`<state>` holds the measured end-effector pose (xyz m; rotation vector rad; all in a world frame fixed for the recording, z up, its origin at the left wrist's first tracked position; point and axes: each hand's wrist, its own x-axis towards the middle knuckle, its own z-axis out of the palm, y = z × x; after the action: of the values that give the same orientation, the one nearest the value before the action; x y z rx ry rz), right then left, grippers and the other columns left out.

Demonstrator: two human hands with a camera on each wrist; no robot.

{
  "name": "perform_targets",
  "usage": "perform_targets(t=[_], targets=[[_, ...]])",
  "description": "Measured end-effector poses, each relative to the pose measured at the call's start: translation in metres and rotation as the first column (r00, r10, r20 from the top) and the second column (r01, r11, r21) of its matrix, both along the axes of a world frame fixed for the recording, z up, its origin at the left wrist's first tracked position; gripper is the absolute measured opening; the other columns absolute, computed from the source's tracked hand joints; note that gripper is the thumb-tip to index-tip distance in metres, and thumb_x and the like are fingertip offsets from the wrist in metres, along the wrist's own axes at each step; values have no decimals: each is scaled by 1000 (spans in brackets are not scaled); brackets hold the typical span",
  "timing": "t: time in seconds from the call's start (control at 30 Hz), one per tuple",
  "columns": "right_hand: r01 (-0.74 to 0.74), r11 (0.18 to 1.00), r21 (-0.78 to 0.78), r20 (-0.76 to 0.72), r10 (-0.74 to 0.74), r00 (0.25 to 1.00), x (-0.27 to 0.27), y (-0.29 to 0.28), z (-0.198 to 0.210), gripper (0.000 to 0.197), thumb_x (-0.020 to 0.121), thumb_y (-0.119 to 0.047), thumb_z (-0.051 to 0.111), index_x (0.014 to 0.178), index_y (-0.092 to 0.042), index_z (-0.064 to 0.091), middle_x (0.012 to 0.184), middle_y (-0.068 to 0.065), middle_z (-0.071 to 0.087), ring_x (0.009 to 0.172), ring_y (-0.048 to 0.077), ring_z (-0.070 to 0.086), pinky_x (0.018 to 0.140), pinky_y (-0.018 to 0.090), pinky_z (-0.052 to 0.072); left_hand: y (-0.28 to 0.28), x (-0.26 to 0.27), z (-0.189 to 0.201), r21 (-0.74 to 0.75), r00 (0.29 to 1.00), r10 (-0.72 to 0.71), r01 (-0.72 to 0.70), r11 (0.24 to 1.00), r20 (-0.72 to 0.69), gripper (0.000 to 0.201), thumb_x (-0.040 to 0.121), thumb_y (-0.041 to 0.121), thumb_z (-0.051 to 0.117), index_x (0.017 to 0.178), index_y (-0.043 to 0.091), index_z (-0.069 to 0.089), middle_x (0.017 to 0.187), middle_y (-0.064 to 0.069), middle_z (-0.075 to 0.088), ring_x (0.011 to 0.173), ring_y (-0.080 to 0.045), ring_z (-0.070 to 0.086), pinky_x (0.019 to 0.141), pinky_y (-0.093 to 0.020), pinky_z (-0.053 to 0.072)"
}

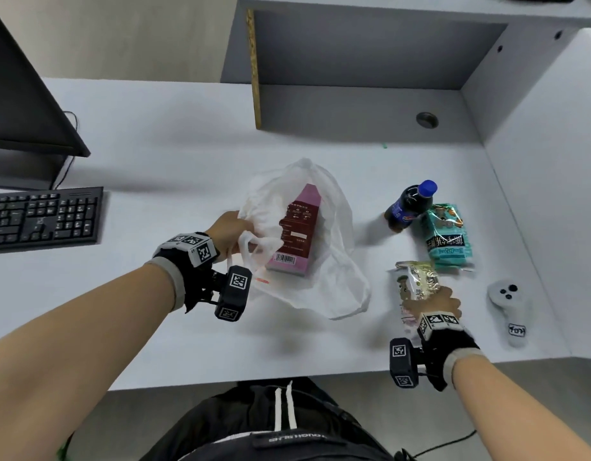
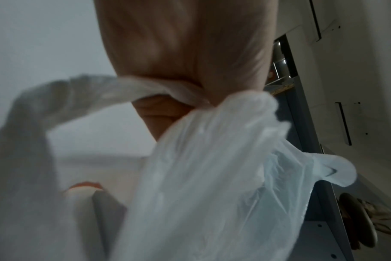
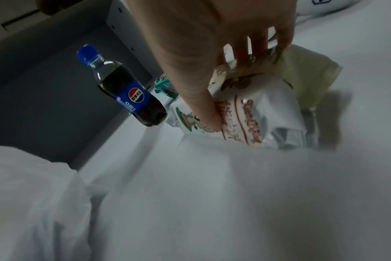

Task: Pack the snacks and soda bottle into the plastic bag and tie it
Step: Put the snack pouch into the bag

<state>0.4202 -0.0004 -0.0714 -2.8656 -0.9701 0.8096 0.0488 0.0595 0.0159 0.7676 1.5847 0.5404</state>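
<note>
A thin white plastic bag (image 1: 334, 247) lies open on the white desk with a pink and maroon box (image 1: 295, 231) inside it. My left hand (image 1: 229, 232) grips the bag's handle (image 2: 127, 88) at its left side. My right hand (image 1: 435, 302) holds a cream and white snack packet (image 1: 417, 282) on the desk, right of the bag; its thumb (image 3: 203, 109) and fingers pinch the packet (image 3: 252, 113). A cola bottle (image 1: 410, 204) with a blue cap stands behind it, next to a teal snack packet (image 1: 448, 236). The bottle (image 3: 125, 90) also shows in the right wrist view.
A black keyboard (image 1: 42, 217) and a monitor (image 1: 24, 94) sit at the left. A grey shelf unit (image 1: 354, 54) overhangs the back of the desk, with a side wall on the right. A grey handheld controller (image 1: 508, 309) lies near the desk's right front corner.
</note>
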Motion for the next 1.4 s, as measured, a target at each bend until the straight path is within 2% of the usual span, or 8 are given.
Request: perform_targets(t=[0.2, 0.43, 0.6, 0.77, 0.9, 1.0, 1.1, 1.4], targets=[[116, 990, 81, -476, -64, 877, -5, 13, 18, 50, 74, -32, 74, 106, 5, 63, 88, 15, 68, 69, 24, 60, 63, 32, 52, -9, 0, 11, 28, 995, 10, -13, 1000, 97, 23, 80, -7, 38, 72, 6, 54, 60, -6, 57, 38, -10, 55, 36, -14, 40], [377, 859, 346, -916, 222, 335, -50, 35, 112, 37, 89, -34, 50, 117, -10, 59, 98, 8, 68, 90, 25, 64, 90, 43, 48, -6, -17, 10, 211, 962, 266, -274, 938, 63, 17, 85, 11, 54, 102, 13, 56, 91, -7, 58, 62, -13, 57, 45, -15, 45], [186, 955, 229, -973, 232, 7, -101, 48, 152, 62, 62, -53, 67, 112, -15, 65, 114, 12, 68, 103, 27, 64, 93, 46, 48, -3, -24, 21, 310, 955, 296, -290, 906, 29, 11, 86, 18, 56, 78, 25, 58, 76, 1, 61, 66, -19, 57, 57, -24, 45], [-241, 970, 21, -978, 71, 197, -171, 59, 121, 46, 83, -56, 45, 102, -19, 65, 95, 7, 71, 87, 22, 66, 75, 34, 51, 0, -34, 29, 350, 962, 273, -249, 903, -19, 11, 84, 19, 56, 75, 25, 59, 77, -2, 61, 69, -21, 56, 59, -30, 44], [-243, 967, -81, -921, 20, 388, -223, 75, 92, 53, 75, -57, 61, 104, -12, 65, 98, 9, 68, 89, 24, 64, 77, 35, 52, 5, -44, 30, 235, 972, 234, -231, 944, 14, 16, 80, 8, 52, 65, 14, 50, 62, -5, 54, 58, -22, 47, 53, -22, 41], [-291, 957, -8, -794, 171, 583, -250, 102, 59, 98, 55, -72, 66, 128, -7, 55, 121, 13, 65, 108, 30, 63, 96, 44, 50, 7, -51, 34, 137, 987, 144, -152, 979, 68, 15, 78, 4, 47, 67, 14, 46, 60, -3, 43, 49, -17, 42, 43, -17, 34], [-372, 919, 131, -573, 377, 728, -271, 114, 56, 82, 77, -57, 57, 136, -2, 43, 135, 19, 52, 121, 33, 54, 104, 38, 43, 7, -60, 38, 95, 997, 10, -17, 995, 76, 12, 81, 1, 44, 80, 10, 52, 67, -6, 48, 51, -17, 48, 42, -15, 39], [-637, 758, 142, -366, 638, 677, -270, 104, 41, 82, 69, -49, 70, 139, -18, 39, 144, 12, 38, 131, 31, 41, 110, 40, 36, 16, -89, 24, 96, 993, 115, -117, 989, 23, 20, 83, 0, 45, 67, 13, 45, 62, -3, 45, 45, -14, 46, 41, -14, 38]])
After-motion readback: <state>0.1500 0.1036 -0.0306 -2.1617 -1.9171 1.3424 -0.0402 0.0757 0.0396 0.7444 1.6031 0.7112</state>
